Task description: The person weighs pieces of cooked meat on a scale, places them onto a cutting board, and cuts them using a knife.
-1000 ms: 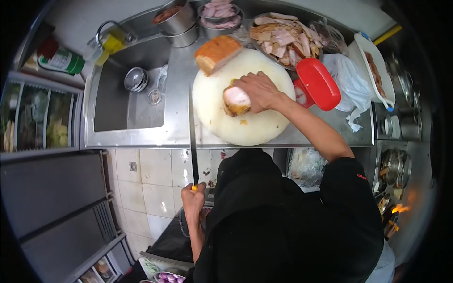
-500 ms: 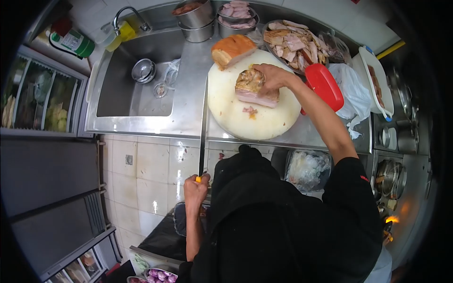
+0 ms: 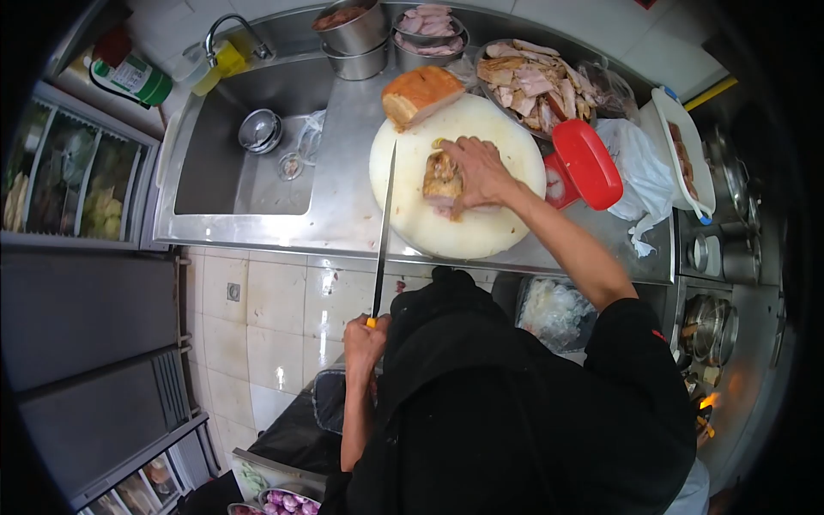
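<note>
A long knife (image 3: 383,232) with a yellow handle is held in my left hand (image 3: 364,341), low in front of the counter. Its blade points up and away, the tip over the left edge of the round white cutting board (image 3: 506,232). On the board, my right hand (image 3: 481,174) grips a browned piece of meat (image 3: 441,178) from its right side, the fingers over its far end. Small scraps lie by the near side of the piece. A larger orange-brown slab of meat (image 3: 421,93) rests at the board's far left edge.
Sliced meat fills a tray (image 3: 534,86) behind the board. A scale with a red pan (image 3: 587,163) stands to the right, beside a white plastic bag (image 3: 635,167). Left of the board is a metal sink (image 3: 202,184); bowls of meat (image 3: 356,62) stand at the back.
The knife has swung upward, its tip now over the board's left edge. My right hand has turned the piece of meat and lies further over it.
</note>
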Action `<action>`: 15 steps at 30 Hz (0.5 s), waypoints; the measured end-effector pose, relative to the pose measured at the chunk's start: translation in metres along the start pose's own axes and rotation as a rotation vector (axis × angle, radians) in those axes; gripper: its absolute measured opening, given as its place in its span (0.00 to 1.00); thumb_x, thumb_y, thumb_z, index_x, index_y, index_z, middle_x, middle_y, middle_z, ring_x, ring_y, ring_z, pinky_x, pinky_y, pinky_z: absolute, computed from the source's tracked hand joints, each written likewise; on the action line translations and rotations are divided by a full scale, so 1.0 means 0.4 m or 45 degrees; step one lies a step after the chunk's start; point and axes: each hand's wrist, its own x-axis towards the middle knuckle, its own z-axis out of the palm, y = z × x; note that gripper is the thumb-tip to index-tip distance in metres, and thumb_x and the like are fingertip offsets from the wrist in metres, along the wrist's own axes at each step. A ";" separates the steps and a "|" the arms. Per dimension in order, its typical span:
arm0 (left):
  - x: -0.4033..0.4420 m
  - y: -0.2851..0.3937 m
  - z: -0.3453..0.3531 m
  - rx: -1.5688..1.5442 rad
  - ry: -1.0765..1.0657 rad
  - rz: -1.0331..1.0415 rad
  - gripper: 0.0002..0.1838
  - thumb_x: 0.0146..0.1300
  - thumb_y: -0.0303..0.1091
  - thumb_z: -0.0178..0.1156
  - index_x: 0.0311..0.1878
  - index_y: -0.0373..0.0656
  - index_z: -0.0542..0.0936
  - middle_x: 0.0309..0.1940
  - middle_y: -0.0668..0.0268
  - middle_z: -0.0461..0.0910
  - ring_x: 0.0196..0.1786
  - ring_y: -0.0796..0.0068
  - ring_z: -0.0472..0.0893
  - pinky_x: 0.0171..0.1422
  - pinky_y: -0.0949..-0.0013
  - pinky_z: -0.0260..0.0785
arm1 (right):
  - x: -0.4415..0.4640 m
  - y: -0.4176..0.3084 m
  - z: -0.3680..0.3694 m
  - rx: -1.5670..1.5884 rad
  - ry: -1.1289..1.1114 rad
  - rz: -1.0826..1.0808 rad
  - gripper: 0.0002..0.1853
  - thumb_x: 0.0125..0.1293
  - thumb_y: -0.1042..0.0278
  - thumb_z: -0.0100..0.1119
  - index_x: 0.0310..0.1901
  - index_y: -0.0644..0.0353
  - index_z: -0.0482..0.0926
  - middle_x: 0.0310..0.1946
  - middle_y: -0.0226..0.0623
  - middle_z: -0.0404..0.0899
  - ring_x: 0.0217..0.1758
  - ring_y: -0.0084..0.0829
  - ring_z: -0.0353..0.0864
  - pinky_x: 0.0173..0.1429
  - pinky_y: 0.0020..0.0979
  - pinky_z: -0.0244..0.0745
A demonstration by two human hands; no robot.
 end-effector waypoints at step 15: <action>-0.028 0.024 -0.005 -0.047 0.048 -0.081 0.22 0.58 0.42 0.64 0.27 0.25 0.78 0.17 0.53 0.76 0.22 0.67 0.74 0.30 0.61 0.67 | 0.190 0.158 -0.077 0.415 -0.155 0.277 0.41 0.48 0.51 0.66 0.64 0.63 0.72 0.54 0.57 0.79 0.58 0.53 0.79 0.62 0.41 0.74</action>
